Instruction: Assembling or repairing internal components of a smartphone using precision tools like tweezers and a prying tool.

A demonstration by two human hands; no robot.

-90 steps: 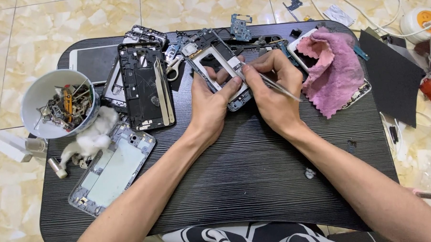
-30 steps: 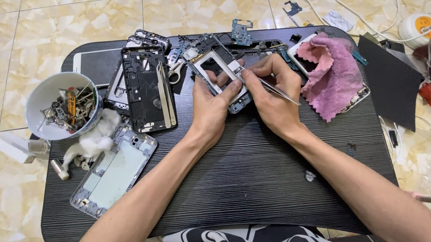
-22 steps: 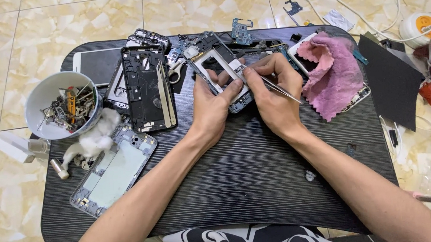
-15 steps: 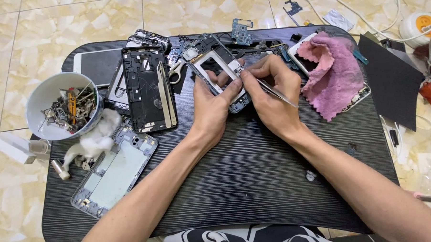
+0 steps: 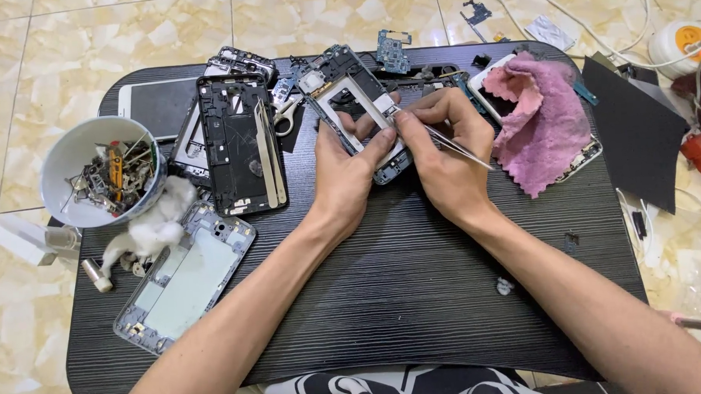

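We see the left hand gripping the phone frame near the far middle of the dark worktop, thumb pressed on its near end. The frame's long axis runs from far-left to near-right. The right hand, just beside it, pinches metal tweezers whose tips meet the frame's near-right edge.

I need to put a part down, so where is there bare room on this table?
The dark table is bare near you, between the forearms and right of the grey phone frame. A smaller bare strip lies below the pink cloth. The far edge is crowded with phone frames, boards and the white bowl.
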